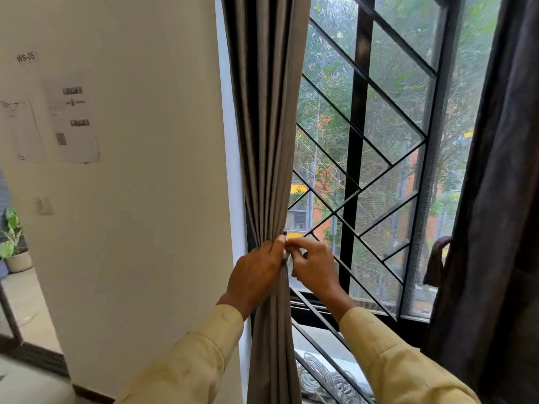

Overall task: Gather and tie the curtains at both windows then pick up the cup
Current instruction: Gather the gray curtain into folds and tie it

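Observation:
A grey-brown curtain hangs gathered into tight folds at the left side of the window. My left hand wraps around the bunched fabric at waist height. My right hand pinches a thin tie-back that circles the bundle, its fingertips touching those of the left hand. A second, darker curtain hangs at the right side, with a tie-back strap dangling beside it. No cup is in view.
Black diagonal window bars and a mesh screen stand right behind the hands. A white wall with taped papers is at left. A potted plant stands far left. Coiled cable lies below the window.

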